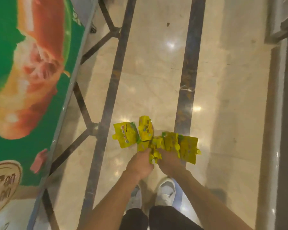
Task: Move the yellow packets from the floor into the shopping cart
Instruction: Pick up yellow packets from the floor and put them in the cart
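My grip: yellow packets (156,138), green patches. Under it cream marble floor (148,72), dark stripes. Left of it green-orange banner (32,63).

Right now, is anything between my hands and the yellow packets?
Nothing visible does: the left hand and the right hand both grip the yellow packets. The shopping cart is out of view, so that path cannot be judged.

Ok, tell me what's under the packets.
Tiled floor shows around the packets; the patch directly beneath is hidden. The left hand and right hand grip their lower ends.
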{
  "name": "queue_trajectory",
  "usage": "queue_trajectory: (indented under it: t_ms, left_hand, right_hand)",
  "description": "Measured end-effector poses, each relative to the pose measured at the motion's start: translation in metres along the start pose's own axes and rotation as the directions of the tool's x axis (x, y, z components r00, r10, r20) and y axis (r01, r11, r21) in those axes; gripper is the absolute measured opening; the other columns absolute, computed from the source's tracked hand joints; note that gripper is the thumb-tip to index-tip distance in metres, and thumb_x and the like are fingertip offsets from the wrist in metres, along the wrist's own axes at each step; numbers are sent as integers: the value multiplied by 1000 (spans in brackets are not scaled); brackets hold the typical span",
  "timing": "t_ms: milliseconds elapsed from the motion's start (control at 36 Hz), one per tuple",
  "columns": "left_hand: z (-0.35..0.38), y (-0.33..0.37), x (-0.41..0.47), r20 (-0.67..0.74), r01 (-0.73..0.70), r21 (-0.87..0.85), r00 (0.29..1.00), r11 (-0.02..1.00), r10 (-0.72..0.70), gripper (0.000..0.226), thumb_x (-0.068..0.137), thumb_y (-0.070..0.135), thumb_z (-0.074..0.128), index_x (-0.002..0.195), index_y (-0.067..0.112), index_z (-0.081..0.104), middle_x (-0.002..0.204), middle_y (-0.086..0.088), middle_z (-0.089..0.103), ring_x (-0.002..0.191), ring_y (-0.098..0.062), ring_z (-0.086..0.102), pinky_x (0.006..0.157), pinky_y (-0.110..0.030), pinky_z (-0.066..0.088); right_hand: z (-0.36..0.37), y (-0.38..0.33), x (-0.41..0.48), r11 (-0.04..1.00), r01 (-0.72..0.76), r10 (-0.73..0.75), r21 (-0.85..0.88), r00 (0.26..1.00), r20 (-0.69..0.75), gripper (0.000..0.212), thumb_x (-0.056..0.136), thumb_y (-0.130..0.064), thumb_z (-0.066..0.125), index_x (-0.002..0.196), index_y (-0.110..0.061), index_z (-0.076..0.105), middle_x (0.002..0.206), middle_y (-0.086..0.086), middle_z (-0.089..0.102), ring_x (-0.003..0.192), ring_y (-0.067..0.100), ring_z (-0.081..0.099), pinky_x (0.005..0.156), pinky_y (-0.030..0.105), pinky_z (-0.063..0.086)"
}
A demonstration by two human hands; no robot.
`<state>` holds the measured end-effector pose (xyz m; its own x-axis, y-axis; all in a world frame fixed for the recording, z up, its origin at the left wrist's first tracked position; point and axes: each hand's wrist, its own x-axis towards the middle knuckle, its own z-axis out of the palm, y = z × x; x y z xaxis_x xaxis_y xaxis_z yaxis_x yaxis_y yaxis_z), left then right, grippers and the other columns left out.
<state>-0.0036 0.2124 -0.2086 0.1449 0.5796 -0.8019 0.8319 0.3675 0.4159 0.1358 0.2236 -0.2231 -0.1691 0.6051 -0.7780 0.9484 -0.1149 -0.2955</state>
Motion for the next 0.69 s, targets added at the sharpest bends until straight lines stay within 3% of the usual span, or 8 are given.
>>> queue_trajectory:
  t_ms: [83, 167, 278, 389, 583, 694]
  left_hand:
    - [17, -3, 30, 3, -1, 28, 1000, 1000, 1, 46, 85, 24, 61, 129, 25, 49, 116, -9, 63, 108, -33, 62, 81, -38, 52]
    - [29, -9, 49, 23, 21, 83, 999, 996, -23, 50, 88, 24, 62, 134, 25, 46, 119, -11, 61, 109, -35, 62, 82, -40, 52]
    - [41, -17, 64, 52, 31, 106, 998, 994, -37, 42, 89, 19, 62, 129, 17, 51, 123, -14, 60, 111, -35, 61, 86, -39, 52]
    - [42, -12, 64, -7, 30, 110, 1000, 993, -30, 23, 98, 17, 51, 119, 10, 59, 120, -18, 63, 110, -38, 61, 84, -40, 49]
    - [16, -6, 13, -52, 12, 51, 999, 999, -9, 20, 97, 17, 45, 100, 10, 63, 104, -19, 66, 96, -38, 63, 78, -40, 51]
    - [-13, 15, -35, -66, 12, 16, 998, 1000, -11, 21, 95, 17, 41, 94, 11, 62, 99, -18, 66, 91, -35, 64, 77, -40, 53]
  right_hand:
    - [25, 9, 29, 999, 20, -21, 29, 999, 32, 48, 91, -17, 49, 138, -21, 42, 110, 18, 66, 100, 37, 62, 69, 35, 42]
    - [41, 17, 47, 999, 22, -23, 42, 999, 29, 49, 88, -15, 53, 136, -19, 45, 106, 21, 64, 96, 38, 62, 63, 32, 36]
    - [47, 21, 59, 998, 49, -49, 42, 999, -18, 34, 91, -17, 52, 125, -15, 52, 104, 20, 65, 95, 38, 62, 62, 30, 34]
    - [46, 23, 61, 992, 56, -62, -109, 997, -46, 20, 97, -13, 44, 115, -9, 49, 99, 18, 65, 88, 38, 64, 59, 34, 33]
    - [20, 25, 26, 994, 32, -43, -106, 994, -100, 20, 94, -12, 44, 115, -12, 48, 96, 15, 66, 84, 34, 64, 64, 37, 47]
    - [-14, 7, -22, 989, 53, -66, -136, 993, -93, 28, 95, -15, 44, 124, -13, 45, 104, 14, 64, 91, 34, 63, 64, 35, 41]
